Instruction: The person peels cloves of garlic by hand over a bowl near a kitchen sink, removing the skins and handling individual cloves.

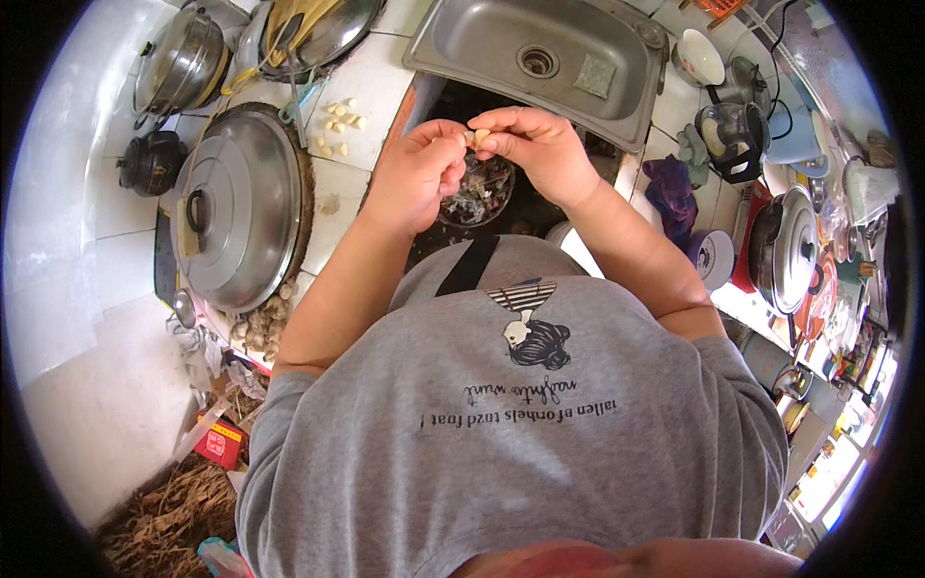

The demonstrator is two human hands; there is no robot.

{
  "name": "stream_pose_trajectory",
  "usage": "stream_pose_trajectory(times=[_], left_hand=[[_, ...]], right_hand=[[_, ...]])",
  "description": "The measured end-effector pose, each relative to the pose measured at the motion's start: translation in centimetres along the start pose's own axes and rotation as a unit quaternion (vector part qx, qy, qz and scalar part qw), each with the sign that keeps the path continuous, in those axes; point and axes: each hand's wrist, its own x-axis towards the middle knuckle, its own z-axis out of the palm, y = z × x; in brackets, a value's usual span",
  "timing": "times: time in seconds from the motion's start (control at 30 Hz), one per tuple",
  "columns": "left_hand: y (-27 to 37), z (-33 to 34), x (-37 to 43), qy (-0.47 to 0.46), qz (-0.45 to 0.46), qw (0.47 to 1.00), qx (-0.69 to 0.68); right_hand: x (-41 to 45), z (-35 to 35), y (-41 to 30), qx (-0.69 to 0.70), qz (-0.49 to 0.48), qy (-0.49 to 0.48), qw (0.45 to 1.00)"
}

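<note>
Both my hands meet above a waste bin [485, 195] holding scraps and peelings. Between the thumb and fingers of my right hand [543, 148] is a pale garlic clove [481, 136]. My left hand [425, 173] has its thumb and forefinger pinched at the clove's near end, on what looks like a bit of skin; the fingertips hide most of it. Several peeled garlic cloves [345, 118] lie loose on the white tiled counter [340, 184] to the left of my hands. Whole garlic bulbs [264, 326] are heaped farther down on that side.
Ahead is a stainless steel sink [491, 43]. A large lidded wok [246, 209] sits at left, near a small black pot [150, 163] and a steamer pot [184, 61]. A purple cloth [670, 195], glass jug [733, 137] and lidded pan [791, 249] stand at right.
</note>
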Motion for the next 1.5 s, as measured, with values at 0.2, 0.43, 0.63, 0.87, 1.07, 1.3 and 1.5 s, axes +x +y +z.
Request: stream_pose_trajectory(times=[0.2, 0.43, 0.63, 0.87, 1.07, 1.3, 1.5], left_hand=[[0.1, -0.1, -0.5, 0.004, -0.008, 0.998, -0.066], [-0.6, -0.2, -0.2, -0.001, 0.048, 0.997, 0.059], [-0.7, -0.1, 0.0, 0.008, 0.036, 0.995, 0.096], [-0.7, 0.2, -0.2, 0.044, 0.098, 0.958, 0.264], [-0.7, 0.7, -0.2, 0.066, 0.140, 0.915, 0.374], [-1.1, 0.1, 0.2, 0.001, 0.059, 0.990, 0.126], [-1.0, 0.1, 0.5, -0.029, 0.049, 0.995, 0.078]], right_hand=[[-0.3, -0.7, 0.7, 0.096, -0.034, 0.011, 0.995], [-0.7, 0.2, 0.1, -0.098, -0.068, 0.076, 0.990], [-1.1, 0.6, -1.5, -0.355, -0.146, 0.078, 0.920], [-1.0, 0.7, -1.5, -0.441, -0.205, 0.076, 0.870], [-1.3, 0.9, -1.3, -0.430, -0.188, 0.078, 0.880], [-1.4, 0.6, -0.3, -0.185, -0.082, 0.087, 0.976], [-1.1, -0.5, 0.3, -0.007, -0.035, 0.074, 0.997]])
